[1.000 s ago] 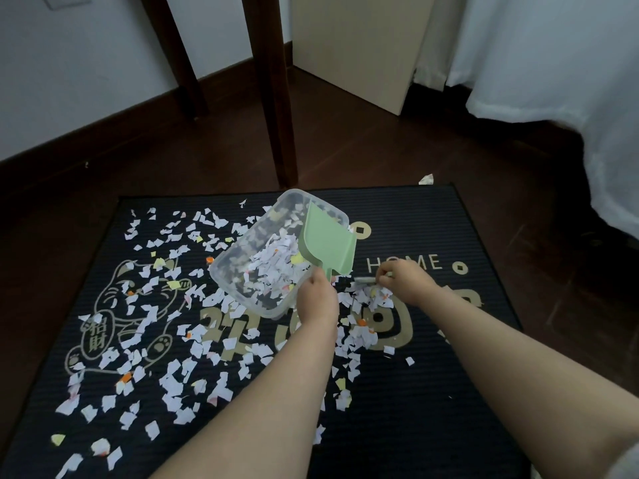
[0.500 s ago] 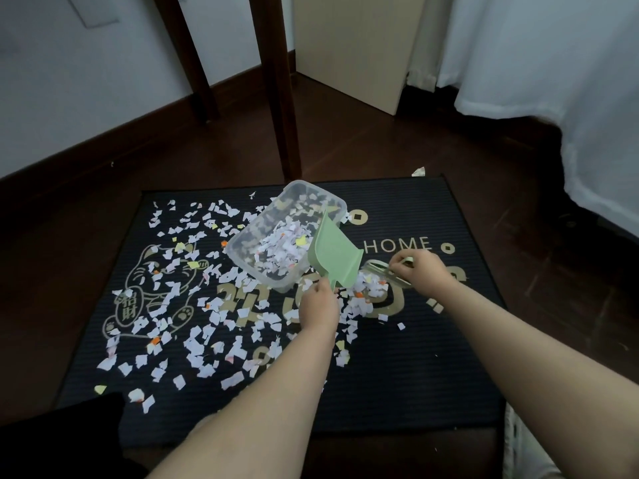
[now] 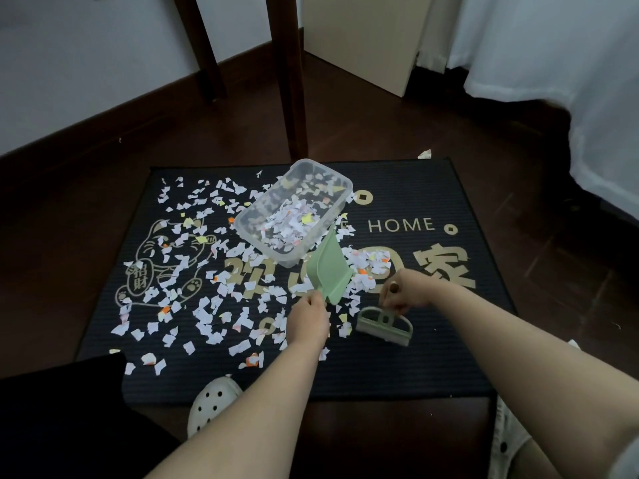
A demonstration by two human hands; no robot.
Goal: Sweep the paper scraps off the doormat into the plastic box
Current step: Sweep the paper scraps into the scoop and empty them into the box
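Note:
A black doormat [image 3: 408, 368] lies on the dark wood floor, strewn with white, yellow and orange paper scraps [image 3: 207, 316] over its left and middle parts. A clear plastic box [image 3: 273, 252], partly filled with scraps, stands on the mat's middle. My left hand [image 3: 307, 321] grips the handle of a green dustpan [image 3: 328, 271], whose mouth is tipped up toward the box's near right corner. My right hand [image 3: 403, 293] holds the handle of a small green brush [image 3: 383, 324], its bristles down on the mat to the right of the dustpan.
Two dark wooden furniture legs [image 3: 292, 81] stand just behind the mat. A beige panel [image 3: 363, 36] and a white curtain [image 3: 570, 63] are at the back right. A white perforated shoe [image 3: 211, 406] sits at the mat's near edge. One scrap [image 3: 424, 154] lies off the mat's far edge.
The view has pulled back and up. The dustpan has come down off the box's rim toward me. My right hand has drawn the brush nearer, onto the mat right of the dustpan.

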